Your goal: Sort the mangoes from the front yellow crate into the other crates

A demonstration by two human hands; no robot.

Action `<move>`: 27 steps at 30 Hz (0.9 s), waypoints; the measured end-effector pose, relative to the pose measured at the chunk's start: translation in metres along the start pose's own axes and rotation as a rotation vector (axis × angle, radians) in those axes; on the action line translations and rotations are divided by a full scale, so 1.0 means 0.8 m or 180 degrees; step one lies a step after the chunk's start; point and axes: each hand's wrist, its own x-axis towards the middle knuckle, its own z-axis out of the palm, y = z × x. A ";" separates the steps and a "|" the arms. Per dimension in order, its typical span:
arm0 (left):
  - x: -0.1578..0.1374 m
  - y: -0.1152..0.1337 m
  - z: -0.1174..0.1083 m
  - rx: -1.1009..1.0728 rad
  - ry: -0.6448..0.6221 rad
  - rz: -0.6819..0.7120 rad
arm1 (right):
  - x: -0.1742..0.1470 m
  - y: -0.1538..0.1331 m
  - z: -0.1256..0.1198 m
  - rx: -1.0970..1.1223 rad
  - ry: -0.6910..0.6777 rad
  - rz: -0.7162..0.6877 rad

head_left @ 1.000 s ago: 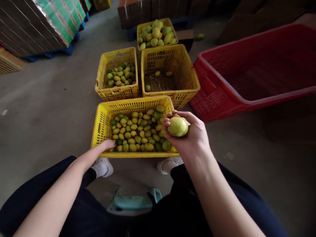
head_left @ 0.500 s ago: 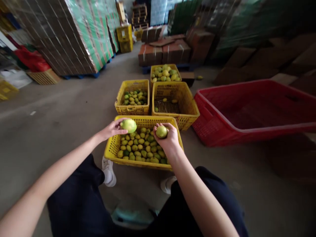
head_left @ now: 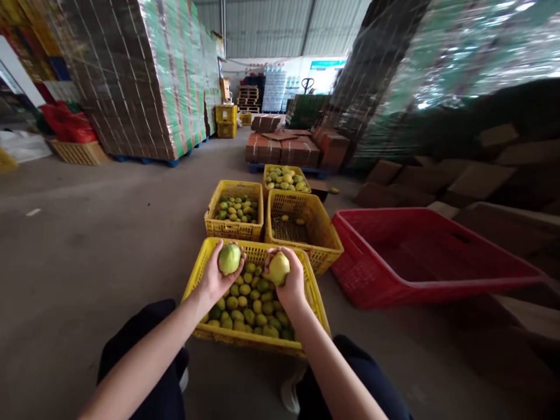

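My left hand (head_left: 214,283) is wrapped round a green lemon (head_left: 230,259), held above the left part of the near yellow crate (head_left: 245,338). In my right hand (head_left: 295,284) sits a paler, yellowish lemon (head_left: 279,269), its tapered end pointing up. Both hands are level, with a gap between the two fruits. Below them, the crate holds many loose green and yellow lemons (head_left: 242,301). My forearms and hands hide part of that pile.
Behind stand a yellow crate (head_left: 234,230) of green and yellow lemons, one (head_left: 326,236) with a few lemons, and a farther full one (head_left: 266,175). A large red bin (head_left: 363,286) is at right. Wrapped pallet stacks (head_left: 175,87) and flattened cardboard (head_left: 479,178) lie beyond.
My view has tilted up, so the crates sit lower. My left hand has turned its lemon more upright and come closer to my right hand. The right lemon has been turned too.
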 end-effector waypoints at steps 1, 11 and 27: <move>0.001 0.002 0.004 -0.0053 0.0025 -0.0016 | 0.002 0.002 0.004 -0.0055 0.0006 -0.0236; 0.001 -0.017 0.025 0.0595 -0.0305 0.0940 | -0.001 0.026 0.040 -0.0695 0.0120 -0.2248; 0.011 -0.026 0.035 0.1000 -0.0862 0.1964 | 0.005 0.033 0.060 -0.1115 -0.0210 -0.4034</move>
